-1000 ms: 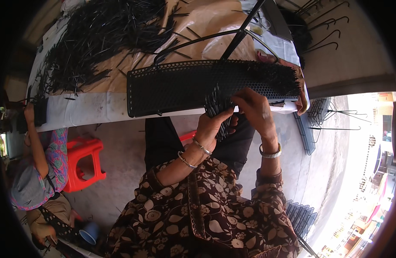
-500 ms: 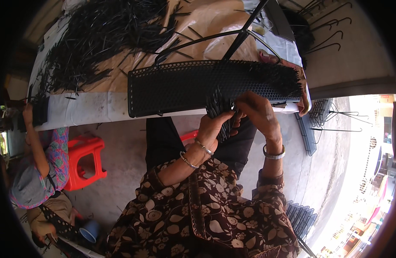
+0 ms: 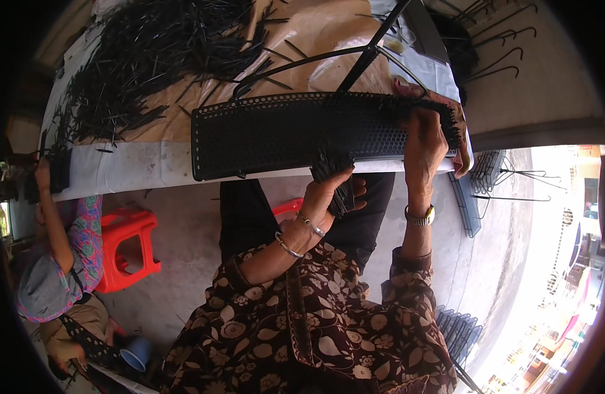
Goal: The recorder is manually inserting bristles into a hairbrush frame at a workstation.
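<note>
A long black perforated metal panel (image 3: 263, 138) lies across the table's near edge, its face full of small round holes. Many thin black pieces (image 3: 449, 125) bristle from its right end. My left hand (image 3: 321, 200) is closed around a bundle of thin black sticks (image 3: 331, 164), just below the panel's near edge. My right hand (image 3: 426, 144) is over the panel's right part, fingers bent and pinched against its surface beside the bristling pieces. Whatever those fingertips hold is too dark and small to make out.
A big heap of black sticks (image 3: 158, 59) spreads over brown paper at the far left. A black metal frame (image 3: 359, 69) rises behind the panel. Another person's arm (image 3: 55, 226) shows at left, near a red plastic stool (image 3: 128, 253). Wire racks (image 3: 490, 172) stand at right.
My right hand has moved up and right, from beside the bundle to the panel's right part. My left hand keeps the bundle in nearly the same place.
</note>
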A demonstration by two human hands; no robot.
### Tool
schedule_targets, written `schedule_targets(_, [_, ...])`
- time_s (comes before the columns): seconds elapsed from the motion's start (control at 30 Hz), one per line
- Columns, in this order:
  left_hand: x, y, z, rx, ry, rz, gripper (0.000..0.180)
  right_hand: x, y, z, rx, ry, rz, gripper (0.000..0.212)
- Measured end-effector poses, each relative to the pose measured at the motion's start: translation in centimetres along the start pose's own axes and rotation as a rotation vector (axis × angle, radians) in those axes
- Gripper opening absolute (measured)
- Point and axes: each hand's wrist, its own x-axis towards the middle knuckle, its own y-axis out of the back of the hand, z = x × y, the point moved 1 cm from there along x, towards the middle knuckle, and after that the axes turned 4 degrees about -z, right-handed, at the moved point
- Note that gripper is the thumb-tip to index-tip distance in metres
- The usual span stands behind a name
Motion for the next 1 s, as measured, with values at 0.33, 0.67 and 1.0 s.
schedule_targets(0.33, [-0.1,0.5,0.0,0.048,-0.007,0.031,0.019,0.9,-0.6,1.0,0.023,-0.002,-0.043,0.006])
schedule_targets(0.67, [-0.5,0.3,0.5,0.035,-0.017,0.026,0.014,1.7,-1.2,1.3,0.039,-0.015,-0.113,0.009])
schedule_targets(1.0, [-0.7,0.0,0.6,0.086,-0.053,0.021,0.018,1.1,-1.3,0.8,-0.076,0.214,-0.254,0.008])
